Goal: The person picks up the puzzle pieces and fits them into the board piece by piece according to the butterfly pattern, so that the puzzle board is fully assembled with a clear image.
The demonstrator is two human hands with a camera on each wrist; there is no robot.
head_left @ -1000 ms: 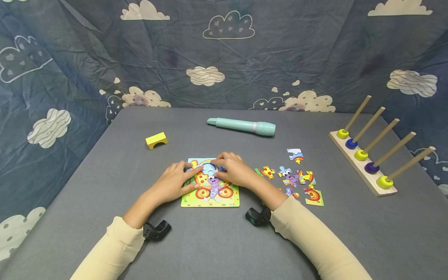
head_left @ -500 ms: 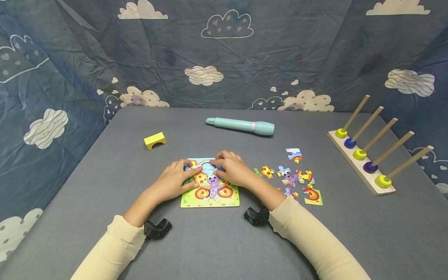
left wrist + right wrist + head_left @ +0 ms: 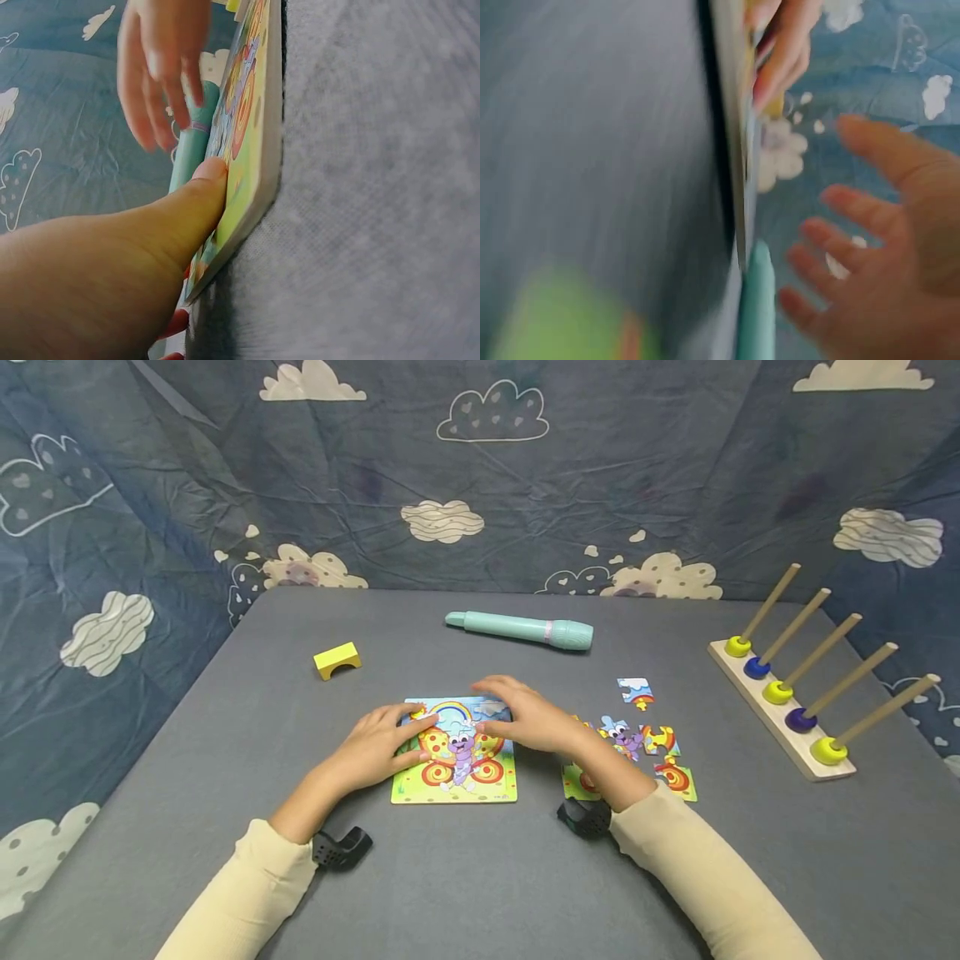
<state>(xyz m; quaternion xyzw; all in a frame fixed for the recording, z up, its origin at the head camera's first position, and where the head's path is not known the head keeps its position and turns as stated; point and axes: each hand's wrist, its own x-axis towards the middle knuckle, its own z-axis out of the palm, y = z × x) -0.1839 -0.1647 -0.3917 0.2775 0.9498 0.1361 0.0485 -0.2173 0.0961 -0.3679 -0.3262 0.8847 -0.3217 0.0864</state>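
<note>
A square puzzle board (image 3: pixel 453 792) with a purple butterfly and a rainbow lies flat on the table. My left hand (image 3: pixel 367 747) rests on its left side, thumb and index finger stretched over the picture. In the left wrist view the thumb (image 3: pixel 199 191) presses on the board's face. Over the board's upper right corner is my right hand (image 3: pixel 536 718), fingers spread and apart from the picture in the right wrist view. To the right lie several loose puzzle pieces (image 3: pixel 662 740), partly hidden by the right forearm.
Behind the board lies a mint-green toy microphone (image 3: pixel 510 627). A yellow arch block (image 3: pixel 337 659) stands at the back left. On the right is a wooden peg stand (image 3: pixel 780 714) with yellow and blue rings. A cloud-patterned cloth (image 3: pixel 322 477) hangs behind the table.
My right hand has lifted off the board's upper part and moved right, its fingers opening out. The left hand has stayed on the board.
</note>
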